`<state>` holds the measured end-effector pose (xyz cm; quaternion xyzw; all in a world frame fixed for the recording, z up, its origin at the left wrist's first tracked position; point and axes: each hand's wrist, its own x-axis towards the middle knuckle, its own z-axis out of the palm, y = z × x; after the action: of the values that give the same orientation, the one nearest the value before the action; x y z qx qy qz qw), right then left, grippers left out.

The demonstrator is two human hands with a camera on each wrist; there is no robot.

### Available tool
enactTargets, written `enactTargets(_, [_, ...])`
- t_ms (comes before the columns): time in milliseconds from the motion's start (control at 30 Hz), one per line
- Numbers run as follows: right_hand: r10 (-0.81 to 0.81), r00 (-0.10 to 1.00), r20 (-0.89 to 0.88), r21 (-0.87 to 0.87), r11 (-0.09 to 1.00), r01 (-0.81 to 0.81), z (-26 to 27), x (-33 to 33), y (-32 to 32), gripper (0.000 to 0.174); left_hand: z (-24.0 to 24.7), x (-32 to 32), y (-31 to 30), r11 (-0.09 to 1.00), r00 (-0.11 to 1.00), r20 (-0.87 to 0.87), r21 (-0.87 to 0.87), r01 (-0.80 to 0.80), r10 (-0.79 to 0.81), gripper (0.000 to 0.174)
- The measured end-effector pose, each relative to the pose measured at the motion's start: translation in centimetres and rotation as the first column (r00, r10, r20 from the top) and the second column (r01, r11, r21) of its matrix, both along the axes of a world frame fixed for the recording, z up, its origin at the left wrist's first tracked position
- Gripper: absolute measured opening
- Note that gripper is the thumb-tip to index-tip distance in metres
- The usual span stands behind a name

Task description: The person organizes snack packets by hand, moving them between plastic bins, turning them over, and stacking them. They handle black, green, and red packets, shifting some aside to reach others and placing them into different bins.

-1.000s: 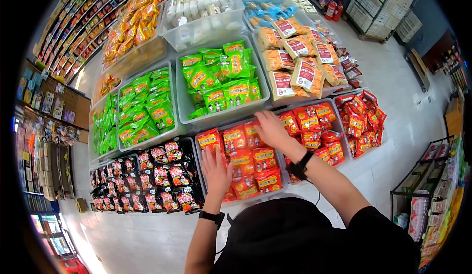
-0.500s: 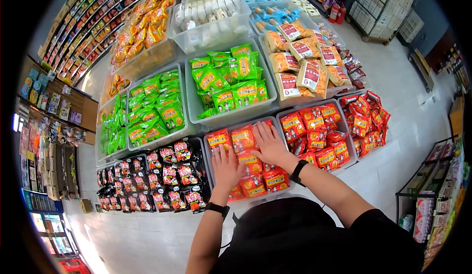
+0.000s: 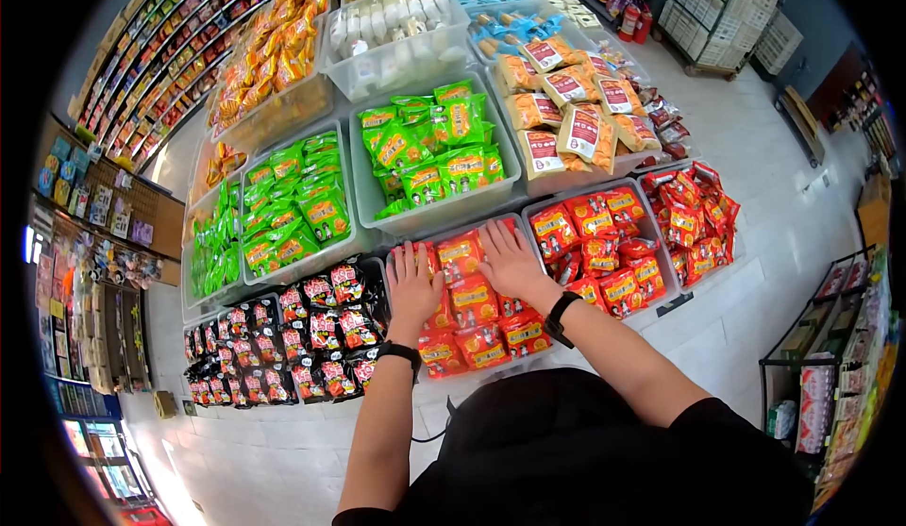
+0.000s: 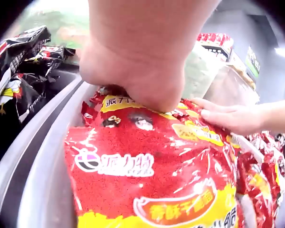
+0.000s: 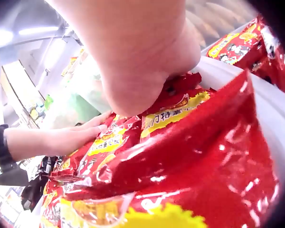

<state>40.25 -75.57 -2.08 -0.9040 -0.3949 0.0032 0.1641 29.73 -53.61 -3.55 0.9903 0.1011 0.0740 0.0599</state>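
Note:
Red and yellow snack packets (image 3: 474, 301) lie in rows in a clear plastic bin (image 3: 491, 371) in front of me. My left hand (image 3: 412, 285) rests with fingers outstretched on the packets along the bin's left side, fingertips near the far edge. On the far right packets my right hand (image 3: 512, 267) lies flat, fingers spread. The left wrist view shows a large red packet (image 4: 147, 161) just below the heel of that hand, beside the bin wall. A glossy red packet (image 5: 204, 156) tilts up near the right palm in the right wrist view. Each palm hides part of the packets.
Black packets (image 3: 323, 328) fill bins to the left. More red packets (image 3: 599, 252) sit in bins to the right. Behind stand bins of green packets (image 3: 436, 153) and tan packets (image 3: 571, 116). A black shelf (image 3: 802, 361) stands at far right.
My right hand has moved from the bin's right rim onto its packets. The left hand has slid forward over the left packets toward the far edge. The head view has shifted slightly.

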Motion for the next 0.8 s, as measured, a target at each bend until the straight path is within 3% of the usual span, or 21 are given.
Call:
enactTargets(133, [0.005,0.999,-0.040,0.037,0.999,-0.004,1.2,1.1,-0.2,0.071,0.0,0.3,-0.1,0.999,1.000,-0.014,0.041,-0.003,0.004,0.063])
enactTargets(167, [0.026,0.997,-0.074,0.063,0.998,-0.022,2.0,1.2,-0.6,0.071,0.4,0.1,0.3,1.000,1.000,0.000,-0.020,0.001,-0.001,0.063])
enactTargets(233, [0.010,0.996,-0.087,0.280,0.960,0.015,3.4,1.2,-2.7,0.069,2.5,-0.1,1.1,0.990,0.999,0.032,-0.144,0.007,-0.002,0.062])
enactTargets(267, [0.004,0.995,-0.099,0.379,0.925,0.034,4.1,1.0,-3.9,0.069,3.5,-0.6,1.3,0.905,0.989,0.131,-0.425,-0.010,0.072,0.059])
enactTargets(300, [0.035,0.985,-0.166,0.448,0.893,0.044,4.8,0.4,-4.8,0.064,4.5,-1.4,1.3,0.742,0.965,0.199,-0.671,0.009,0.169,0.057])
enactTargets(333, [0.057,0.989,-0.135,0.432,0.902,0.007,5.2,-0.6,-5.3,0.065,6.3,-2.2,1.1,0.516,0.930,0.236,-0.854,0.061,0.281,0.054])
enactTargets(367, [0.079,0.992,-0.100,0.416,0.909,-0.030,5.3,-1.8,-5.6,0.066,10.4,-3.1,-1.0,0.088,0.911,0.010,-0.996,-0.029,0.412,0.053])
enactTargets(400, [0.100,0.993,-0.068,0.397,0.915,-0.065,5.3,-3.2,-5.9,0.067,9.2,-3.5,-1.2,0.432,0.943,0.138,-0.902,-0.008,0.304,0.054])
enactTargets(433, [0.113,0.993,-0.017,0.324,0.941,-0.102,5.4,-4.7,-5.7,0.070,7.0,-4.3,-1.1,0.718,0.964,0.216,-0.695,0.038,0.158,0.055])
enactTargets(467, [0.131,0.991,0.035,0.248,0.959,-0.136,5.6,-6.2,-5.0,0.072,5.3,-5.1,-1.2,0.909,0.971,0.240,-0.402,0.107,-0.008,0.057])
enactTargets(500, [0.152,0.985,0.086,0.169,0.972,-0.165,5.6,-7.4,-4.4,0.075,4.5,-5.4,-2.5,0.980,0.997,0.082,-0.199,0.012,0.005,0.064])
enactTargets(600, [0.068,0.997,0.038,0.095,0.993,-0.072,2.4,-8.9,-2.5,0.082,2.3,-5.1,-4.3,0.995,0.996,0.087,-0.099,-0.028,0.037,0.070])
enactTargets(733, [-0.042,0.998,-0.055,0.028,0.999,0.044,1.3,-8.9,-0.9,0.083,1.0,-4.6,-4.3,0.985,0.994,0.065,-0.159,-0.074,0.086,0.071])
enactTargets(800, [-0.025,0.999,-0.026,0.006,1.000,0.025,0.9,-9.2,-0.7,0.082,1.1,-5.1,-3.9,0.987,0.996,0.068,-0.158,-0.040,0.051,0.075])
